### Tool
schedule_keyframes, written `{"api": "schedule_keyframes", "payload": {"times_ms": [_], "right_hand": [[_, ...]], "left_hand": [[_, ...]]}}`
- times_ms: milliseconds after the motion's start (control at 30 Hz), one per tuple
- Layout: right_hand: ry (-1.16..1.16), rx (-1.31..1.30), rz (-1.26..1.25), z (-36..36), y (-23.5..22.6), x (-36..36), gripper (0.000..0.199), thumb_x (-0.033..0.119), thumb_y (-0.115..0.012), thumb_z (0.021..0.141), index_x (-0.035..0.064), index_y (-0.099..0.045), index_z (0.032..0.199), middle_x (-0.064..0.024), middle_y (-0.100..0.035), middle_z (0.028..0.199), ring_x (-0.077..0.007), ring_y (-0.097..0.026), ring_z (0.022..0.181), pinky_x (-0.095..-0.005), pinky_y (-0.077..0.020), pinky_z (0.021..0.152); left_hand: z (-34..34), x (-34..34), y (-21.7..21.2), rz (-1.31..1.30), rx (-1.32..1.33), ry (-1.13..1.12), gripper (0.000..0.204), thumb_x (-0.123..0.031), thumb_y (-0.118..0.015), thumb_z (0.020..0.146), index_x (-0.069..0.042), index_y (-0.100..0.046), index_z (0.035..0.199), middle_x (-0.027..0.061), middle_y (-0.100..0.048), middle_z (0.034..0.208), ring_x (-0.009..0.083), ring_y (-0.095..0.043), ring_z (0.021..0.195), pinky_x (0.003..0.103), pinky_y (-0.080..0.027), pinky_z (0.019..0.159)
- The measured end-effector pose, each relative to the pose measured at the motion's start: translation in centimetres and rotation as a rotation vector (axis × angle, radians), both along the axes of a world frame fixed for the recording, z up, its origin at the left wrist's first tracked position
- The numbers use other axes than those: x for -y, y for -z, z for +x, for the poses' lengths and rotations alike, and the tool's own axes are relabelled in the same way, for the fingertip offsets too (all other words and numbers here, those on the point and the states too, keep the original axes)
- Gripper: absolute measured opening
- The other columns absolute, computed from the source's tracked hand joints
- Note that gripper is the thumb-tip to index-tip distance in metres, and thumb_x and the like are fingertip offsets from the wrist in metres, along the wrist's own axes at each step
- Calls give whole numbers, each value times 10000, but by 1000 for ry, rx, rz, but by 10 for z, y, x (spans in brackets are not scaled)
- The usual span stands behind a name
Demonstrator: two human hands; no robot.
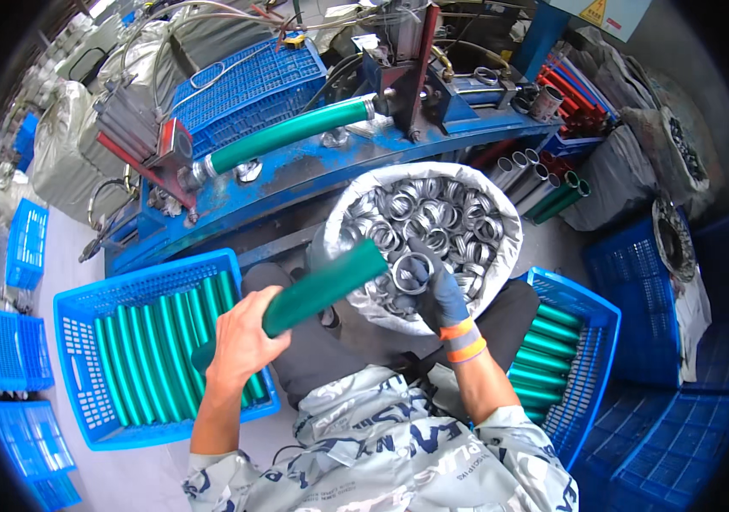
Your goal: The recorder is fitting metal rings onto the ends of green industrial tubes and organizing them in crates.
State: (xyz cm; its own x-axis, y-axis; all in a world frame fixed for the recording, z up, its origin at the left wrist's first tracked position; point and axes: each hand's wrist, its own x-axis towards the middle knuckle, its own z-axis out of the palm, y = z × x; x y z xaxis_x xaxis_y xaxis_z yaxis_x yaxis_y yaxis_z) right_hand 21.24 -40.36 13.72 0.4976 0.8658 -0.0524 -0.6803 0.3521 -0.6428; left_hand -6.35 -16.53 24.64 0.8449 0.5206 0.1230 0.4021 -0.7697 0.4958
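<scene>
My bare left hand (241,337) is closed around a green tube (323,288), which slants up to the right and is slightly blurred. Its upper end reaches over the near left rim of a white sack (338,229) full of silver metal rings (437,241). On my right hand (447,300) is a grey-blue glove with an orange-striped cuff. Those fingers grip one metal ring (396,275) at the sack's near side, close to the tube's upper end but apart from it. Part of the ring is hidden by the fingers.
Blue crates (83,401) of green tubes stand on both sides of my legs. Beyond the sack runs a blue machine bench (288,175), with another green tube (292,135) clamped between its two ends. Silver and green tubes (528,175) lie at its right, near filled sacks.
</scene>
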Motion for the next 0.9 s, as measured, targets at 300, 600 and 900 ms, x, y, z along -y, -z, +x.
{"api": "schedule_keyframes", "payload": {"times_ms": [300,600,900], "right_hand": [[-101,851,-273,15,-47,31,1026,30,-922,862,-70,-402,1741,-139,-656,1562,-206,-641,1384,-388,-497,1210],[-24,293,32,16,-24,34,1196,65,-993,800,-33,-300,1769,-205,-680,1519,-218,-695,1308,-395,-549,1156],[1,731,-191,-16,-30,20,972,407,-703,1095,-115,-244,1775,-228,-474,1737,-312,-502,1573,-414,-372,1308]], "left_hand": [[14,22,-31,53,53,91,635,-108,-857,733,-107,-734,1356,123,-737,1032,373,-743,947,484,-605,829],[11,19,-33,112,-64,150,662,-72,-843,679,-85,-757,1335,121,-759,1035,366,-754,941,463,-608,820],[8,25,-20,115,-100,158,691,-88,-855,669,-98,-751,1352,115,-725,1001,357,-734,933,469,-592,817]]}}
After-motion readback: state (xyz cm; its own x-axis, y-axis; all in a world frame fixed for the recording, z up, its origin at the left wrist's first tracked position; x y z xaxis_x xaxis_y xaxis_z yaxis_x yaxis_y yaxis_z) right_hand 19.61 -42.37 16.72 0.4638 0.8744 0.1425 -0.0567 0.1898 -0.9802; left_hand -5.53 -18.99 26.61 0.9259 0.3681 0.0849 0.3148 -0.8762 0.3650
